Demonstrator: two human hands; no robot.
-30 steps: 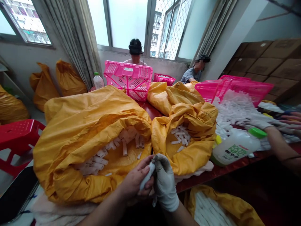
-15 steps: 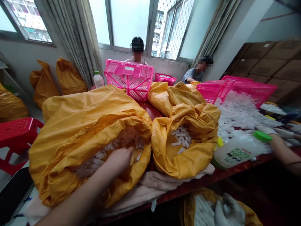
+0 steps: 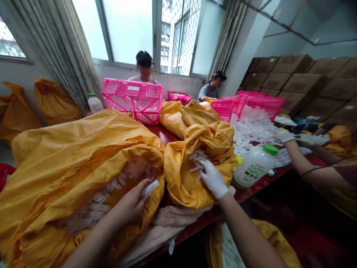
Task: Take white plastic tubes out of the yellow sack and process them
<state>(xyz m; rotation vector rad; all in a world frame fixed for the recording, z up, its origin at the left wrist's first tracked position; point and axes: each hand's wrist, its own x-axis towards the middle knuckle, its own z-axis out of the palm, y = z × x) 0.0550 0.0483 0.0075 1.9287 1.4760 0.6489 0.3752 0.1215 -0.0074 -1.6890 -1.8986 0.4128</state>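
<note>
My left hand (image 3: 128, 204) is bare and pinches a small white foam strip (image 3: 150, 188) above the mouth of a large yellow woven sack (image 3: 83, 149), which holds many similar strips. My right hand (image 3: 213, 179) wears a white glove. Its fingers reach into the mouth of a smaller yellow sack (image 3: 195, 186), right beside a few loose white strips (image 3: 196, 160), and it holds none that I can make out. Most of the strips inside the large sack are hidden by its folds.
A co-worker's gloved hands (image 3: 295, 138) work at the right beside a heap of white strips (image 3: 251, 130) and a white bottle (image 3: 253, 167). Pink crates (image 3: 132, 100) stand along the red table (image 3: 212, 214). Cardboard boxes (image 3: 301, 78) are stacked behind.
My right hand has risen from below the table edge to the smaller sack. My left hand has come out of the large sack with a white strip pinched in it.
</note>
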